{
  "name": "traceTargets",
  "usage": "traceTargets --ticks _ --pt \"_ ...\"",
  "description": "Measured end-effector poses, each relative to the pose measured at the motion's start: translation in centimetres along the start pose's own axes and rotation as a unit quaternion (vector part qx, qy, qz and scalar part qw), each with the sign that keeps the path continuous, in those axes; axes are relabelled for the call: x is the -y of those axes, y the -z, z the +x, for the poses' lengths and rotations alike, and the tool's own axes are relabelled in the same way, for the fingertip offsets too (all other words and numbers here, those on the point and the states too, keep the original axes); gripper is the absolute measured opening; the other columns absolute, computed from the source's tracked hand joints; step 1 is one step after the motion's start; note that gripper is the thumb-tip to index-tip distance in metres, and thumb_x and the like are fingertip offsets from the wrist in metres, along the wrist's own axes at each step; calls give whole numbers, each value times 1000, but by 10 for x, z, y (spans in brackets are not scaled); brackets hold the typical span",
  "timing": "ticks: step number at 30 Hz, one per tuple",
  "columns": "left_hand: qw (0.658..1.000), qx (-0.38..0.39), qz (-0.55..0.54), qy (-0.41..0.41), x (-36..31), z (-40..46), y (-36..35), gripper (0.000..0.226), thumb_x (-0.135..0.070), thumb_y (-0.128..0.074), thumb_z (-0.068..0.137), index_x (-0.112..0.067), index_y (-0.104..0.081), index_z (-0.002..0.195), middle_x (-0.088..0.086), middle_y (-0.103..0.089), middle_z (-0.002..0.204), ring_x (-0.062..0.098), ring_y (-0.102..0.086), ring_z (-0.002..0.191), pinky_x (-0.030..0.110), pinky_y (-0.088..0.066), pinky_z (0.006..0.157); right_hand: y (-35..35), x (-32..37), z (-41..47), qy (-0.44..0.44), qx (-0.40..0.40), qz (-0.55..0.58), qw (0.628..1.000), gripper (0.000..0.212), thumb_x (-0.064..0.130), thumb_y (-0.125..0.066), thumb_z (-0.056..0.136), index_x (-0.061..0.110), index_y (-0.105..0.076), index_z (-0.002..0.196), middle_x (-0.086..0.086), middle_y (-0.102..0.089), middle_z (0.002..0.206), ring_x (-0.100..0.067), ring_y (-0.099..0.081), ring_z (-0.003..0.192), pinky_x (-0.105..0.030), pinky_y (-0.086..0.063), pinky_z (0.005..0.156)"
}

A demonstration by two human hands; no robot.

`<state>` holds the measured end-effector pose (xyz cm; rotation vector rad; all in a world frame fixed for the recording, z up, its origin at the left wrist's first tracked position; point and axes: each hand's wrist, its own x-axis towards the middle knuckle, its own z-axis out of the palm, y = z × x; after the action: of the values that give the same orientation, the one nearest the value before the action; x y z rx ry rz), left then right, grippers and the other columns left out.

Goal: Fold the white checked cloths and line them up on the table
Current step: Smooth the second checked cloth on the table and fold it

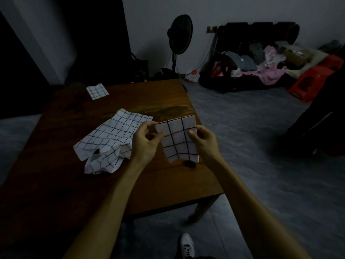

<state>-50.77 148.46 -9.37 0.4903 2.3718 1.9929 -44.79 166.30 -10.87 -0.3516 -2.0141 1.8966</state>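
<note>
Wooden table [78,184]; folded cloth [180,140] between both hands

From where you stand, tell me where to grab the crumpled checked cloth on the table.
Pinch the crumpled checked cloth at its flat far corner, coming from above on the left; its near end is bunched and gives no clean edge.

It was a dim room in a home: a wooden desk [158,101] stood on a grey tiled floor [242,128], a standing fan [180,34] stood by the wall, and a heap of clothes [261,66] lay beyond beside red plastic stools [311,81].
</note>
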Motion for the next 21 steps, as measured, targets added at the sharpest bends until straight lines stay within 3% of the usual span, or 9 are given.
traceTargets --ticks 6,9,12,14,16,21 --pt "999 -3 -44 -7 -10 -12 9 32 -16 -67 85 -27 -55 113 -5 -63 105 4 -62 91 17 -54 68 -7 9 -29 -44 -9 47 998 16 15 -59 91 10 -64 106 -7 -68 105 -16 -67 97 -31 -57 79" --pt "995 35 -78 41 -4 -20 2 23 -22 -63 88 -29 -58 110 -8 -63 103 2 -60 95 18 -53 71 -4 18 -44 -71 -32 58 995 17 17 -59 92 8 -63 106 -9 -68 105 -19 -67 93 -33 -58 76" --pt "989 71 -91 87 -1 -35 -10 13 -25 -60 91 -20 -63 102 -2 -66 98 9 -62 91 19 -51 69 3 25 -56 -87 -49 60 993 12 16 -58 93 11 -64 102 -7 -68 100 -18 -68 89 -34 -58 74" --pt "990 73 -95 79 -9 -45 -18 7 -21 -57 92 -17 -63 95 -5 -64 88 0 -62 77 12 -49 56 10 30 -60 -83 -53 39 994 13 16 -58 93 13 -65 104 -5 -69 102 -18 -67 92 -33 -58 76" --pt "991 58 -105 64 -19 -51 -27 8 -16 -56 93 -16 -62 88 -4 -62 82 -7 -60 66 9 -48 53 18 35 -63 -73 -53 21 996 17 17 -58 92 15 -64 108 -3 -69 104 -16 -67 95 -32 -58 78" --pt "994 31 -99 45 -48 -50 -57 20 -16 -56 93 1 -62 102 2 -64 88 5 -59 75 9 -48 56 47 40 -64 -25 -49 -13 998 23 16 -61 90 14 -62 113 -4 -68 108 -16 -66 100 -33 -57 83"
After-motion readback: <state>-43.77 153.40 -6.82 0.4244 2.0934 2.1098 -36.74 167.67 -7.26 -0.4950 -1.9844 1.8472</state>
